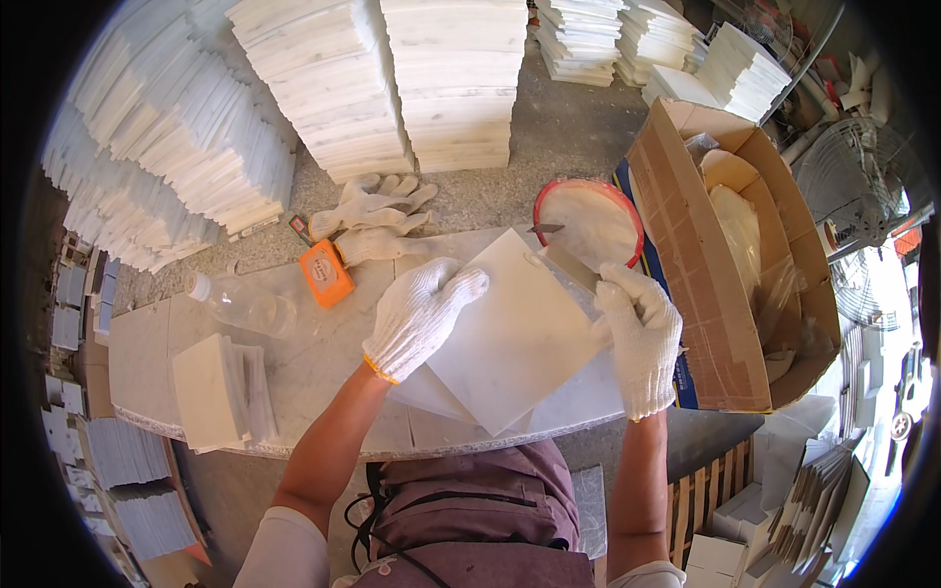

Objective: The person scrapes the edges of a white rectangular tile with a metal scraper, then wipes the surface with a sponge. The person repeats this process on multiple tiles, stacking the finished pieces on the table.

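Observation:
A square white marble tile (515, 338) is turned cornerwise in front of me above the pale work table (323, 392). My left hand (421, 316), in a white knit glove, is closed on the tile's left edge. My right hand (639, 338), gloved too, pinches a flat grey scraper blade (570, 267) over the tile's upper right edge; the fingers hide its grip end. Beyond the blade stands a red-rimmed bowl (640, 220) of whitish powder or paste. Another flat dark piece (546, 227) rests at the bowl's left rim. More tile shows beneath the held one.
Spare gloves (377, 220), an orange box-like item (325, 274), a clear bottle (245, 306) and a few tiles (218, 392) occupy the table's left. An open cardboard box (676, 265) stands right of the bowl. Tall tile stacks (451, 88) rise behind. A fan (858, 181) is far right.

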The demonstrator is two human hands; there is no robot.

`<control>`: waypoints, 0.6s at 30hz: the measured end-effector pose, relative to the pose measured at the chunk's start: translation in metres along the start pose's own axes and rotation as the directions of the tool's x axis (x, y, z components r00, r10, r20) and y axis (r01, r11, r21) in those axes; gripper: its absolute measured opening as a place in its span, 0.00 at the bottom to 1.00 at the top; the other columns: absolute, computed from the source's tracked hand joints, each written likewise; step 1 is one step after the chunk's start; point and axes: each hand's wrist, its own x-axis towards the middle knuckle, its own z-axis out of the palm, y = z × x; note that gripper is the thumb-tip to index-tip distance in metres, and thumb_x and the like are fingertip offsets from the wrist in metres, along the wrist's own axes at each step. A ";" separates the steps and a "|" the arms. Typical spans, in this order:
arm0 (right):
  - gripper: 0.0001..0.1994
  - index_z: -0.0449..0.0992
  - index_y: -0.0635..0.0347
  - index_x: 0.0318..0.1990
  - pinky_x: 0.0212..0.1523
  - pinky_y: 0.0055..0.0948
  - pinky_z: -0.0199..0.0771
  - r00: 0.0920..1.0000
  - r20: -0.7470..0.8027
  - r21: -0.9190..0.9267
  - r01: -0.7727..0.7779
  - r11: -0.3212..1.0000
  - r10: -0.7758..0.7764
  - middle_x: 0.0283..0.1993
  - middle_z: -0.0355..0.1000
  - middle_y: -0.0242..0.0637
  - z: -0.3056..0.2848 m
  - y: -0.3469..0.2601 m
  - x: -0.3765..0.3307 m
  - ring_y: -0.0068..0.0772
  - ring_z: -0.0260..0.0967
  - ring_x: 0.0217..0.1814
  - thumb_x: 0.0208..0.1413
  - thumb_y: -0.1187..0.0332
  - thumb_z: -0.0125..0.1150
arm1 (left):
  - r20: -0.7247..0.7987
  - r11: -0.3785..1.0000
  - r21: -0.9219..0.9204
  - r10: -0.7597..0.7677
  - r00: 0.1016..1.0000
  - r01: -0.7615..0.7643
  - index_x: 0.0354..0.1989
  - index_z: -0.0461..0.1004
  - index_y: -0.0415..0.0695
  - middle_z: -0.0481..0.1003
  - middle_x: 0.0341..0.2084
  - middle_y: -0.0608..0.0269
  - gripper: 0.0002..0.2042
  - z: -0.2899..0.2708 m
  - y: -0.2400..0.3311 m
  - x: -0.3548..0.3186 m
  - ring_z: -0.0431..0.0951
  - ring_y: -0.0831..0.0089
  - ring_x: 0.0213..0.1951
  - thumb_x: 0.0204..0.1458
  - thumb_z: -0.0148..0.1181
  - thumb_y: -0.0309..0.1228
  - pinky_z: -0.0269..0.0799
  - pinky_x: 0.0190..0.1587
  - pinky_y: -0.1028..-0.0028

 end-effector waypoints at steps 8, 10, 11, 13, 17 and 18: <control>0.11 0.79 0.65 0.47 0.28 0.16 0.69 0.997 -0.064 0.079 -0.044 0.996 0.049 0.37 0.77 0.33 -0.007 0.012 0.020 0.15 0.69 0.27 0.59 0.72 0.62 | 0.008 0.994 0.111 0.012 1.000 -0.013 0.21 0.64 0.39 0.55 0.15 0.63 0.24 -0.002 0.006 0.001 0.58 0.78 0.22 0.55 0.58 0.49 0.56 0.25 0.68; 0.11 0.80 0.64 0.47 0.27 0.15 0.69 0.983 0.024 0.145 -0.182 0.973 0.180 0.37 0.77 0.33 -0.011 0.006 0.018 0.13 0.69 0.26 0.58 0.72 0.63 | -0.005 0.991 0.131 0.012 1.000 -0.012 0.21 0.64 0.39 0.56 0.15 0.62 0.24 -0.002 0.007 0.001 0.58 0.77 0.21 0.55 0.58 0.48 0.56 0.25 0.67; 0.11 0.80 0.64 0.47 0.26 0.15 0.69 0.968 0.070 0.173 -0.251 0.952 0.242 0.37 0.77 0.33 -0.011 0.004 0.016 0.13 0.69 0.25 0.58 0.72 0.63 | -0.009 0.992 0.122 0.017 1.000 -0.015 0.21 0.64 0.39 0.56 0.15 0.62 0.24 -0.001 0.005 0.001 0.58 0.77 0.21 0.55 0.58 0.48 0.57 0.25 0.67; 0.11 0.80 0.63 0.47 0.26 0.15 0.69 0.967 0.126 0.167 -0.242 0.956 0.223 0.37 0.77 0.33 -0.010 0.004 0.014 0.12 0.69 0.25 0.57 0.72 0.64 | -0.013 0.994 0.105 0.029 0.999 -0.028 0.22 0.64 0.38 0.56 0.15 0.62 0.24 0.000 0.003 0.001 0.58 0.76 0.21 0.56 0.57 0.48 0.57 0.26 0.67; 0.11 0.80 0.63 0.47 0.24 0.15 0.68 0.978 0.161 0.109 -0.150 0.983 0.131 0.36 0.77 0.31 -0.006 0.009 0.015 0.12 0.68 0.25 0.57 0.73 0.64 | 0.009 0.995 0.103 0.014 1.000 -0.015 0.22 0.65 0.38 0.56 0.15 0.61 0.23 -0.001 0.005 0.002 0.58 0.75 0.21 0.56 0.57 0.48 0.57 0.26 0.67; 0.11 0.80 0.63 0.47 0.23 0.15 0.67 0.982 0.166 0.088 -0.111 0.990 0.095 0.35 0.77 0.31 -0.005 0.010 0.016 0.12 0.68 0.25 0.57 0.73 0.64 | 0.009 0.994 0.107 0.011 1.000 -0.012 0.22 0.65 0.38 0.56 0.15 0.61 0.23 -0.001 0.005 0.002 0.58 0.75 0.21 0.56 0.57 0.48 0.58 0.26 0.67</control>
